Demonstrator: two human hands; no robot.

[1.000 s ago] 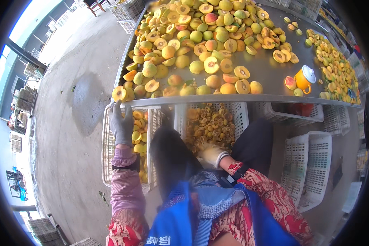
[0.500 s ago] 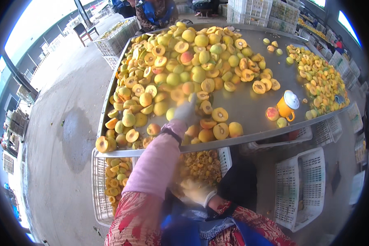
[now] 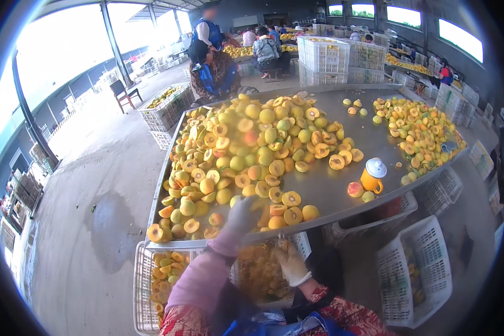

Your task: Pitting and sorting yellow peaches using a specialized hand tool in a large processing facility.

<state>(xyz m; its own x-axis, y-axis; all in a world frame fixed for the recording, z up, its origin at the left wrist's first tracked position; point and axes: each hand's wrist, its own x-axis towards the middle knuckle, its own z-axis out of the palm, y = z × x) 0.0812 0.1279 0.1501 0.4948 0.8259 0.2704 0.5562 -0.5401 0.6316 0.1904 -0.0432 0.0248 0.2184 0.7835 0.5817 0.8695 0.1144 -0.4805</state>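
Note:
My left hand (image 3: 241,215), in a grey glove, reaches over the near edge of the steel table (image 3: 330,218) among yellow peaches, whole and halved (image 3: 291,199); motion blurs its fingers. Lower down, my right hand (image 3: 288,259), in a cream glove, is closed just below the rim, around a small pale object I cannot make out. Beneath it, a white crate holds small brown-yellow pieces (image 3: 255,263), blurred. A crate of halved peaches (image 3: 165,271) stands under the table's left corner.
An orange lidded mug (image 3: 371,178) and a second pile (image 3: 409,134) occupy the table's right. Stacked crates (image 3: 325,53), a crate of fruit (image 3: 162,106), a chair (image 3: 123,95) and several co-workers (image 3: 210,75) are beyond. Another white crate (image 3: 409,274) stands lower right.
The view has tilted up to show more of the hall. My left hand left the table edge, reached into the pile and is now nearer me. My right hand rose from the crate toward the rim.

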